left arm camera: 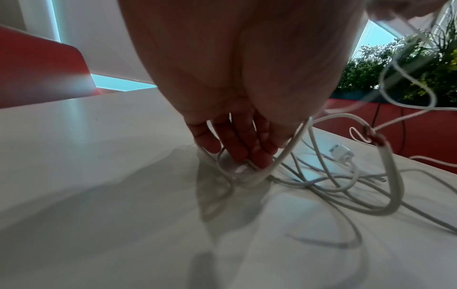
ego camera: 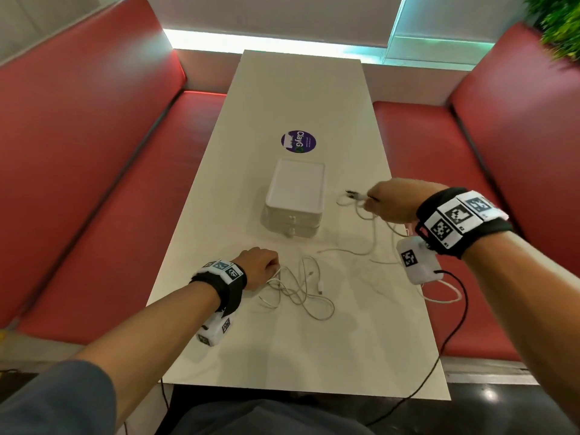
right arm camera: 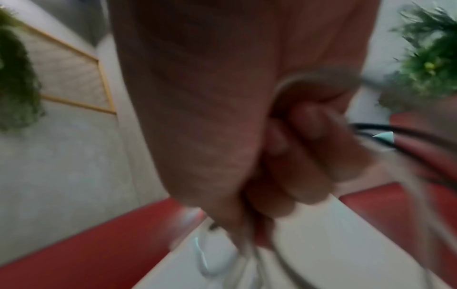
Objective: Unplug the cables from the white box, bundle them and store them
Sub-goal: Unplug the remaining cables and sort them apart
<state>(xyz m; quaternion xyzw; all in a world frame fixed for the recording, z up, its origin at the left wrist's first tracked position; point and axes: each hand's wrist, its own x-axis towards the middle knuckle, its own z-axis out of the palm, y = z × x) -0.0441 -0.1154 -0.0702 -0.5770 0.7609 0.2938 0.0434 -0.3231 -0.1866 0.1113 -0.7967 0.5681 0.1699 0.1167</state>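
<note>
A white box [ego camera: 295, 196] with two small front drawers stands mid-table. Thin white cables [ego camera: 301, 287] lie in loose loops in front of it and trail right. My left hand [ego camera: 262, 266] rests on the table left of the loops, its fingers curled round cable strands [left arm camera: 249, 176] that it presses to the tabletop. A white USB plug [left arm camera: 340, 152] lies among the loops. My right hand [ego camera: 389, 199] is raised right of the box and pinches cable ends [ego camera: 353, 196] that point at the box's side. The right wrist view is blurred; the fingers [right arm camera: 304, 156] are curled round cable.
The white table [ego camera: 295, 346] runs between two red benches [ego camera: 103, 196], [ego camera: 439, 171]. A round purple sticker [ego camera: 298, 141] lies beyond the box. A black cord [ego camera: 452, 334] runs from my right wrist camera over the table's right edge. Green plants [ego camera: 558, 23] stand at the far right.
</note>
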